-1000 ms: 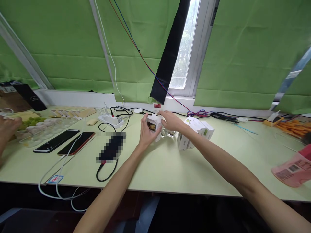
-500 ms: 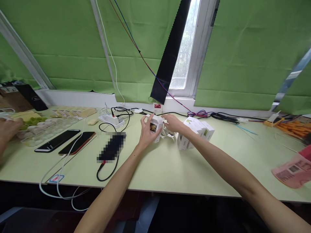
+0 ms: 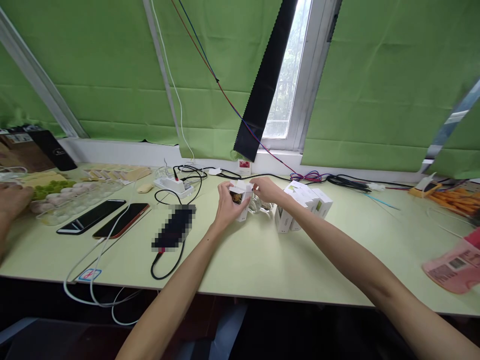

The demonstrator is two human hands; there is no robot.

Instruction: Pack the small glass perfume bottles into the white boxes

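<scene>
My left hand (image 3: 227, 204) is wrapped around a small white carton (image 3: 243, 214) with a dark picture on its side, standing upright on the table. Its top flaps are up. My right hand (image 3: 265, 189) is closed at the carton's upper right edge, fingertips pinched at a flap; their exact grip is partly hidden. Just below the right hand are clear round containers (image 3: 258, 204), see-through and partly covered. Several similar white cartons (image 3: 287, 220) stand grouped under my right forearm.
A power strip (image 3: 173, 185) with cables lies left of the hands. Phones (image 3: 122, 220) and an egg tray (image 3: 80, 197) are farther left, beside another person's hand (image 3: 13, 200). On the right are a pink package (image 3: 455, 265) and orange sticks (image 3: 455, 201). Cable bundles (image 3: 347, 182) run along the wall.
The raised fingers of my left hand have come down closer around the carton. My right hand stays at its upper edge. The view has shifted slightly.
</scene>
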